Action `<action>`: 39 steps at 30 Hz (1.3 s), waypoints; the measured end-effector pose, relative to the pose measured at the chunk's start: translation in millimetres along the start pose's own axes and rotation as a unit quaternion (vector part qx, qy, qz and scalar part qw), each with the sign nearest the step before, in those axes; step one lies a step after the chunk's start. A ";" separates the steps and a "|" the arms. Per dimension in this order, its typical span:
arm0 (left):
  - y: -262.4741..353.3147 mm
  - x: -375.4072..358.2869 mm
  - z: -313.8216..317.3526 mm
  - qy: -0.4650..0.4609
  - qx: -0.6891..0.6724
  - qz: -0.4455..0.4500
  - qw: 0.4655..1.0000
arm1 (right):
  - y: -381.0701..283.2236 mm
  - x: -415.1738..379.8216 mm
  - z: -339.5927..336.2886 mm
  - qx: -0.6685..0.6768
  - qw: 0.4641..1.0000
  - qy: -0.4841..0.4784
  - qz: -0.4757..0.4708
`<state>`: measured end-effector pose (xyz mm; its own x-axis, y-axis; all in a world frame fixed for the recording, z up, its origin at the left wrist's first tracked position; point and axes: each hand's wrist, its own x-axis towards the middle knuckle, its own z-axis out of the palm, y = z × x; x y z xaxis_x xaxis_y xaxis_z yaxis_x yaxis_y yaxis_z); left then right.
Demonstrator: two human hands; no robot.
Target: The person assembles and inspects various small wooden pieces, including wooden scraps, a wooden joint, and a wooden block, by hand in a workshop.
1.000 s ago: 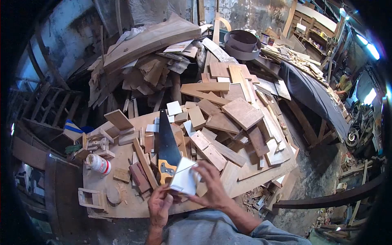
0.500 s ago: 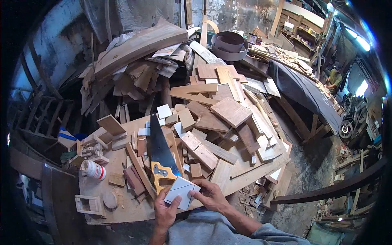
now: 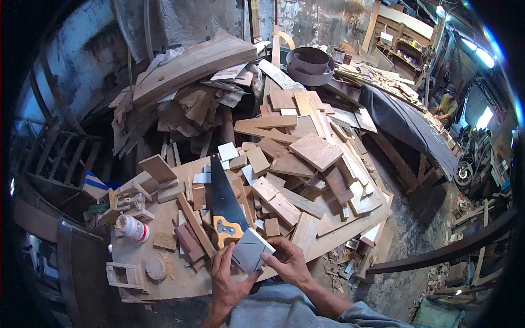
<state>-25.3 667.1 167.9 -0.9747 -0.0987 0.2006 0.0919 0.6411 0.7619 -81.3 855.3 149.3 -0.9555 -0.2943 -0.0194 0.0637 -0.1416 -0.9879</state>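
A small white board (image 3: 250,251) with dark lines across its face is held tilted near my body, over the table's front edge. My left hand (image 3: 227,284) has its fingers along the board's left side and its thumb at the lower edge. On the opposite side, my right hand (image 3: 290,263) grips it, thumb on the face and fingers behind. Just beyond the board lies a handsaw (image 3: 226,191) with a dark blade and a yellow wooden handle, partly covered by the board.
Wood offcuts (image 3: 315,151) are heaped over the table (image 3: 164,290). At left stand a white jar (image 3: 133,228) and a small wooden frame (image 3: 124,275). A large curved timber (image 3: 191,65) rests behind. Far right, a person (image 3: 447,105) is near another covered table (image 3: 404,123).
The white board has turned and tipped up in my hands, showing its edge. My left thumb has slid from its face to the lower edge. The view has shifted slightly.
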 end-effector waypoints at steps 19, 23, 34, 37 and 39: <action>-56.4 -42.4 -72.0 -0.167 -0.202 -0.045 0.964 | 15.0 -11.3 103.3 -0.166 0.986 -0.011 -0.017; -84.6 -55.4 -66.1 -0.115 -0.347 -0.146 0.919 | 24.4 -9.5 119.4 -0.065 0.997 0.013 -0.040; -126.1 -71.5 -74.2 0.023 -0.351 -0.204 0.914 | 44.8 -13.7 145.7 -0.126 0.991 -0.051 -0.005; -123.3 -68.2 -76.2 0.054 -0.273 -0.183 0.943 | 42.1 -16.5 152.1 -0.231 0.970 -0.049 -0.054; -119.6 -64.0 -83.4 0.042 -0.236 -0.151 0.959 | 35.6 -17.6 157.9 -0.288 0.950 -0.030 -0.113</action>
<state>43.1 533.2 115.4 -0.9536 -0.2984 -0.0388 -0.0900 0.1595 0.9831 -16.8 706.2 138.9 -0.9070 -0.3730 0.1954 -0.3262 0.3292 -0.8861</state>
